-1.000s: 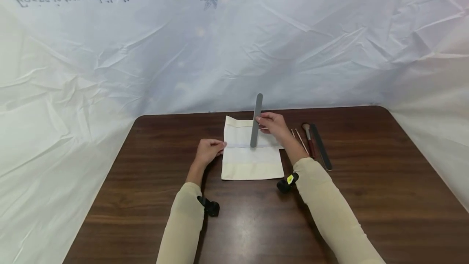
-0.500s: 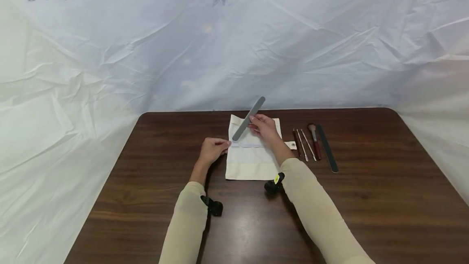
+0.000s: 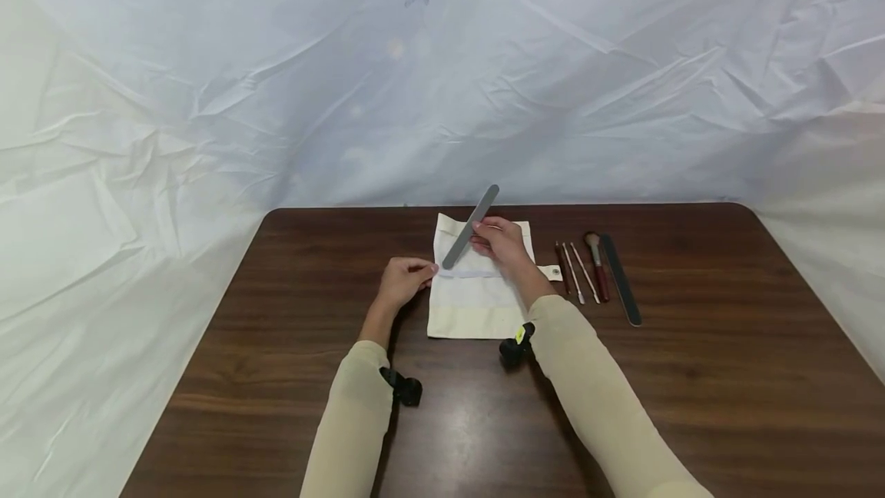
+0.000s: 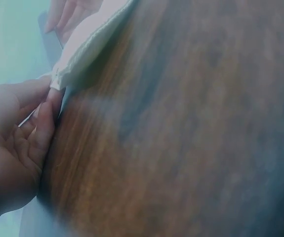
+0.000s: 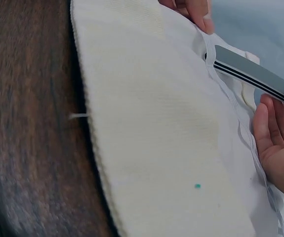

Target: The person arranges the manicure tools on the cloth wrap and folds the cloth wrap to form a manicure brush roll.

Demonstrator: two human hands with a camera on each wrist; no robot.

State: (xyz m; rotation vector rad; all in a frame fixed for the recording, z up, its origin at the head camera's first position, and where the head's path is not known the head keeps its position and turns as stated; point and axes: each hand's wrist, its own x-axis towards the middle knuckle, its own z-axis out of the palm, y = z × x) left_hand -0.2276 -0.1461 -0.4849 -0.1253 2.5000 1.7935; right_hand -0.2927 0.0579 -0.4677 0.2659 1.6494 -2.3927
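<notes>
A white cloth roll-up case (image 3: 477, 320) lies unfolded on the table, with a narrow elastic band (image 3: 477, 274) across its middle. My right hand (image 3: 503, 243) pinches a grey nail file (image 3: 472, 226) between thumb and fingers, slanted over the upper half of the case. In the right wrist view the file's lower end (image 5: 225, 58) is at the elastic band, and its tip seems to pass behind it. At the case's left edge, beside the band's end, my left hand (image 3: 404, 280) pinches the cloth; the left wrist view shows that corner (image 4: 59, 79) lifted between the fingertips.
To the right lie a dark grey nail file (image 3: 622, 280), a makeup brush (image 3: 597, 263), two thin metal-ended tools (image 3: 579, 275) and a reddish-brown stick (image 3: 563, 267). A snap strap (image 3: 553, 273) sticks out of the case. White sheeting (image 3: 442, 98) hangs behind the table.
The right hand has moved left with the nail file and tilted it, bringing its lower end to the band's left part. My left hand keeps its grip on the cloth edge.
</notes>
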